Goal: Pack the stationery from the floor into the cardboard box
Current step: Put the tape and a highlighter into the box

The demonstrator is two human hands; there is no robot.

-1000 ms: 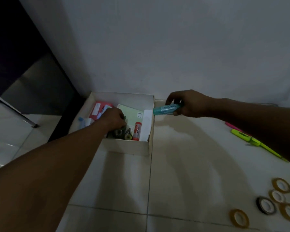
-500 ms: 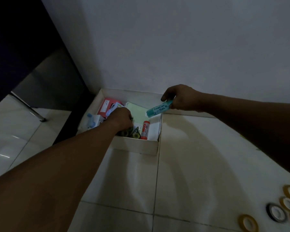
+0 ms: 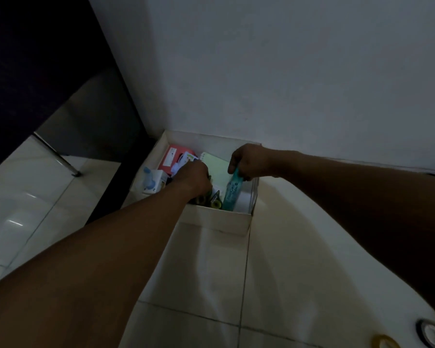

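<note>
Overhead, the grey wall is filling most of the view, and the pale tiled floor is spreading out beneath it. Against the foot of that wall the white cardboard box is sitting open on the tiles, already holding several things. Both bare forearms are reaching into it from the near side.

Inside, a pink packet is lying toward the far left corner, a pale green notepad is lying flat in the middle, and a small white-and-blue carton is leaning by the left wall.

Over the middle of the box the left hand is pressing down among dark, greenish items; whether its fingers are gripping anything cannot be told, since they are hidden under the hand. Near the right wall the right hand is hanging with its fingers pinched on the upper end of a teal tube, which is pointing steeply down into the near right part of the box.

At the lower right edge, two tape rolls are lying on the floor, well apart from the box.
</note>
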